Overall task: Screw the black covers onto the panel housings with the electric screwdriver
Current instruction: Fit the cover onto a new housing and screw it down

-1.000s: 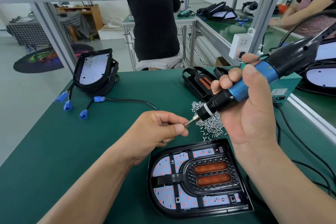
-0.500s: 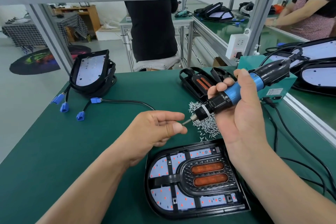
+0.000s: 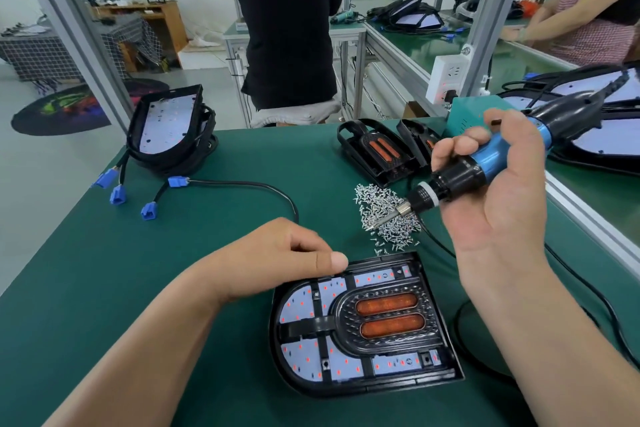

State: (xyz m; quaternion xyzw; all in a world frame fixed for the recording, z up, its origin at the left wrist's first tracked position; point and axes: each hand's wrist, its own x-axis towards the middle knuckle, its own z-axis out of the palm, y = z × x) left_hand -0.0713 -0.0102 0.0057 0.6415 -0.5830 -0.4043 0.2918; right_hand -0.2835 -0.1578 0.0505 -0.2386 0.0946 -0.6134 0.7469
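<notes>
The panel housing (image 3: 349, 388) lies flat on the green table (image 3: 104, 288) nearest you. Its white board is dotted red, and the black cover (image 3: 389, 343) with two orange windows is seated in it. Your left hand (image 3: 287, 260) has left the bit and dropped to the housing's far left corner, fingers curled, thumb along the forefinger; whether it pinches anything cannot be told. Your right hand (image 3: 495, 198) grips the electric screwdriver (image 3: 491, 158), now angled lower, its bit over the loose screws (image 3: 377, 208). Beyond lie spare covers (image 3: 377, 152) and, far left, stacked housings (image 3: 169, 128).
</notes>
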